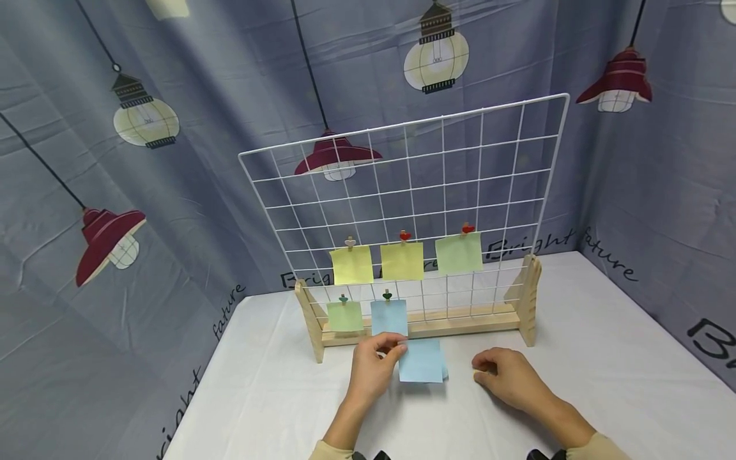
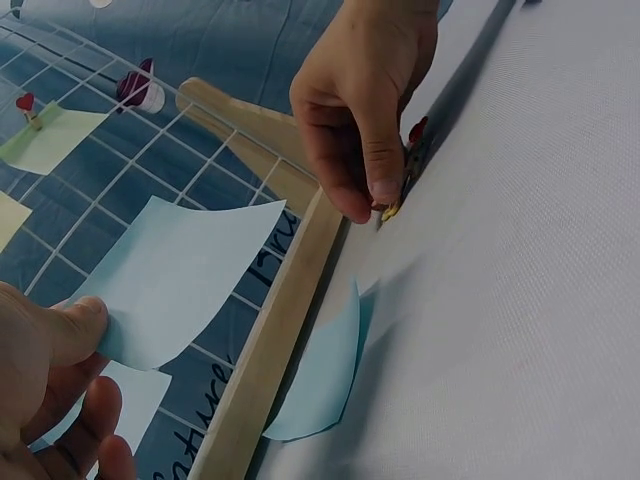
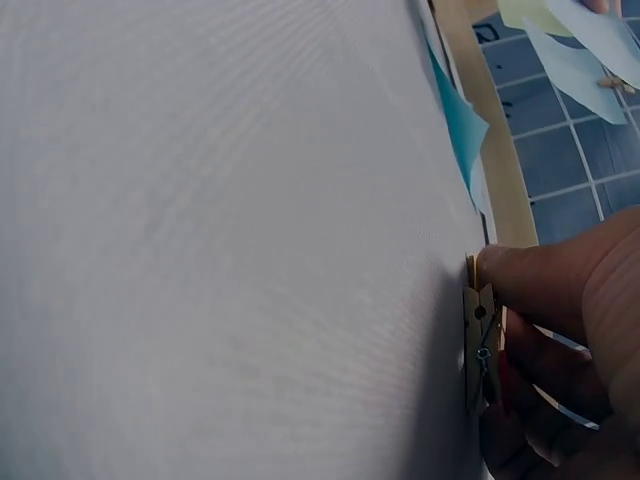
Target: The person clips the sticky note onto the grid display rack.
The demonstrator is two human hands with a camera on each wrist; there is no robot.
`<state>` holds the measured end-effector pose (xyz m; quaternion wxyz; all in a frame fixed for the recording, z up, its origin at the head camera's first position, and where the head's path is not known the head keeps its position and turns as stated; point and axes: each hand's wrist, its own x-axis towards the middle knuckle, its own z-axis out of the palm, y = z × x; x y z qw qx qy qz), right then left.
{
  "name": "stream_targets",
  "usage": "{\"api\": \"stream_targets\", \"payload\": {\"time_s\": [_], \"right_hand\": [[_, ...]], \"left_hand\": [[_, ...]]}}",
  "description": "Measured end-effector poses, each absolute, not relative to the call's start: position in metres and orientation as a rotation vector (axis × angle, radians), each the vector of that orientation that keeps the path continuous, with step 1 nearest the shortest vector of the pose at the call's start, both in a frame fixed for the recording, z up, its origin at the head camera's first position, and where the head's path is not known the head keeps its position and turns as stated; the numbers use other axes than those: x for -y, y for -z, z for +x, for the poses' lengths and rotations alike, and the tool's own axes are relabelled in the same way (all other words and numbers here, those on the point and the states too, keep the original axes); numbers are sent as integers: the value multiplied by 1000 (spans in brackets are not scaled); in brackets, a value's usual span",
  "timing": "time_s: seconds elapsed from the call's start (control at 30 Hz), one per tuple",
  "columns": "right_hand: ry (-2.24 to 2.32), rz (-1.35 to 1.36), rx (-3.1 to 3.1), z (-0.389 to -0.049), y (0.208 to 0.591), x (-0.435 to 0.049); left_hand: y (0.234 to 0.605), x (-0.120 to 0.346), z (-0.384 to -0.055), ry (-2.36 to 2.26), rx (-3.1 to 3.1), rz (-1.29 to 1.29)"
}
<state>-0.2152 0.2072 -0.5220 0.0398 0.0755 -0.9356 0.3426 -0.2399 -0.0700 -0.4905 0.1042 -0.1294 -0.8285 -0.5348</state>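
My left hand (image 1: 370, 367) pinches a light blue sticky note (image 1: 421, 361) by its left edge, holding it up in front of the stand. Beneath it on the white cloth lies another blue note (image 2: 320, 375) with its edges curled up. Off to the right, my right hand (image 1: 508, 377) is down at the table. Its thumb and fingers grip a small wooden clothespin (image 3: 480, 330) low against the cloth. Some red shows by the fingers there. More small clips lie by this hand in the left wrist view, partly hidden.
A white wire grid (image 1: 405, 126) stands in a wooden base (image 1: 460, 328). Clipped to it are two yellow notes (image 1: 352, 265), two green notes (image 1: 459, 253) and one blue note (image 1: 389, 316). A lamp-patterned curtain (image 1: 218, 96) hangs behind the table.
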Motion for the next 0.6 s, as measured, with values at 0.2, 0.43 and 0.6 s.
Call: {"api": "stream_targets", "payload": {"time_s": [0.2, 0.43, 0.6], "right_hand": [[-979, 255, 2874, -217, 523, -204], [-1070, 209, 2879, -214, 517, -209], [-1205, 152, 2851, -212, 508, -213]], "left_hand": [[490, 70, -239, 1596, 2441, -360], [491, 70, -238, 1599, 2445, -349], [489, 70, -238, 1598, 2432, -359]]}}
